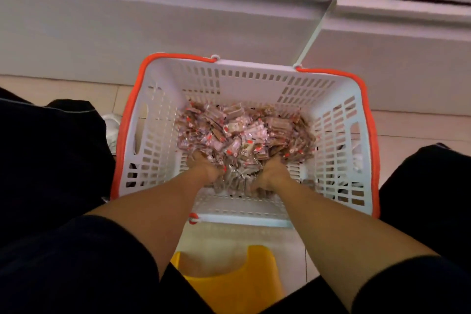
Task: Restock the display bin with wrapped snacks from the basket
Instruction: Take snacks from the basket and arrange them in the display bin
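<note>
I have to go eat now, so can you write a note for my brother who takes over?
Left hand and right hand: both are dug into the near side of the wrapped snacks, fingers buried, so the grip is unclear.
The snacks lie piled in the white basket on the floor, in front of the grey display unit.
Done: nothing lifted out this round.
Left: scoop a load up and put it in the bin above.

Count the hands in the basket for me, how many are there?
2. The left hand digs into the wrapped snacks at the near left of the basket; the right hand digs in at the near right. Their fingertips are buried.
</note>
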`<move>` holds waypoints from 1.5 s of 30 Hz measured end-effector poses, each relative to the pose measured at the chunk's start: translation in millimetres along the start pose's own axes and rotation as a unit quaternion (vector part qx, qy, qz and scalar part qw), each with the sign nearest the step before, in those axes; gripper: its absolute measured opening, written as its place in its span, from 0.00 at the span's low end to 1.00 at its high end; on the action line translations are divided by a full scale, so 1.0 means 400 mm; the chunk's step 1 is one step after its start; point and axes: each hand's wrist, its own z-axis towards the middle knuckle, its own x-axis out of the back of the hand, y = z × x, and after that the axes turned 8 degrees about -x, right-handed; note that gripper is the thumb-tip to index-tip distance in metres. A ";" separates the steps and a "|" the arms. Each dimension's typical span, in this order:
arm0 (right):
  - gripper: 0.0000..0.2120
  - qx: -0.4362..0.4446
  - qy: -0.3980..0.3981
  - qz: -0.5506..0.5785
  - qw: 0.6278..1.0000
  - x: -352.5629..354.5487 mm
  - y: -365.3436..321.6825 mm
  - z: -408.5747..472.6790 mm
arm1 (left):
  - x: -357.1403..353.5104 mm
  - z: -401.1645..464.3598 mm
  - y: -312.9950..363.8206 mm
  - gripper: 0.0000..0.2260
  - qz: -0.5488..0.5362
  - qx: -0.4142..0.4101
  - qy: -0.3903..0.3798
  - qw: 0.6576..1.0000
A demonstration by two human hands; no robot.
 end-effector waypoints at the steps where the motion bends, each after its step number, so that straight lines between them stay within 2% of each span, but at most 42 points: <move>1: 0.63 -0.004 -0.003 0.018 1.000 0.004 -0.005 -0.004 | 0.008 0.000 0.011 0.36 -0.077 0.014 -0.035 0.996; 2: 0.64 -0.004 -0.004 0.032 0.999 0.000 -0.006 -0.001 | 0.006 0.000 0.016 0.32 -0.188 0.021 -0.040 0.981; 3: 0.65 -0.011 -0.016 0.058 0.998 -0.003 -0.010 0.000 | -0.003 0.018 0.009 0.30 -0.192 0.019 -0.023 0.981; 6: 0.65 -0.010 -0.041 0.088 0.995 -0.002 -0.015 -0.005 | -0.010 0.015 -0.002 0.24 -0.096 -0.036 0.004 0.995; 7: 0.63 -0.005 -0.046 0.077 0.996 0.004 -0.015 -0.006 | -0.023 0.032 -0.014 0.20 -0.144 -0.014 0.007 0.989; 8: 0.59 0.000 -0.050 0.058 0.997 0.012 -0.012 -0.004 | -0.028 0.033 -0.014 0.17 -0.174 -0.001 -0.012 0.985; 9: 0.51 0.004 -0.054 0.044 0.998 0.025 -0.010 0.001 | -0.032 0.034 -0.020 0.15 -0.161 -0.006 -0.022 0.987; 11: 0.25 -0.003 -0.071 0.078 0.994 0.046 -0.002 0.016 | -0.028 0.030 -0.022 0.13 -0.155 0.003 -0.042 0.987; 12: 0.22 -0.005 -0.085 0.101 0.991 0.052 0.002 0.023 | -0.022 0.024 -0.019 0.14 -0.155 0.007 -0.059 0.986; 14: 0.21 -0.011 -0.105 0.107 0.989 0.061 0.005 0.030 | -0.017 0.016 -0.022 0.14 -0.144 0.020 -0.082 0.986; 17: 0.14 -0.042 -0.167 0.052 0.984 0.070 0.003 0.023 | -0.017 0.004 -0.023 0.10 -0.114 0.028 -0.120 0.986; 20: 0.08 -0.049 -0.222 -0.039 0.973 0.094 0.000 0.011 | -0.009 -0.004 -0.016 0.13 -0.074 0.003 -0.086 0.994; 22: 0.10 -0.031 -0.229 -0.073 0.970 0.120 -0.005 -0.001 | 0.004 -0.007 -0.011 0.23 -0.047 -0.016 -0.069 0.996; 24: 0.14 -0.007 -0.198 -0.054 0.979 0.160 -0.017 -0.016 | 0.025 -0.015 -0.002 0.28 0.012 -0.037 -0.047 0.998; 27: 0.14 0.077 -0.156 0.089 0.981 0.225 -0.036 -0.055 | 0.054 -0.023 0.011 0.27 0.040 -0.090 0.017 0.995; 30: 0.17 0.149 -0.162 0.229 0.948 0.264 -0.050 -0.086 | 0.070 -0.034 0.015 0.26 -0.086 -0.106 0.031 0.990; 35: 0.19 0.185 -0.167 0.277 0.928 0.261 -0.054 -0.111 | 0.101 -0.073 0.017 0.29 -0.221 -0.138 0.025 0.965; 37: 0.19 0.196 -0.170 0.286 0.922 0.258 -0.054 -0.123 | 0.114 -0.092 0.025 0.30 -0.263 -0.160 0.006 0.951; 39: 0.16 0.222 -0.180 0.311 0.906 0.264 -0.057 -0.138 | 0.128 -0.110 0.040 0.27 -0.312 -0.173 -0.051 0.933; 45: 0.16 0.296 -0.165 0.400 0.851 0.309 -0.067 -0.188 | 0.168 -0.149 0.074 0.15 -0.338 -0.245 -0.164 0.894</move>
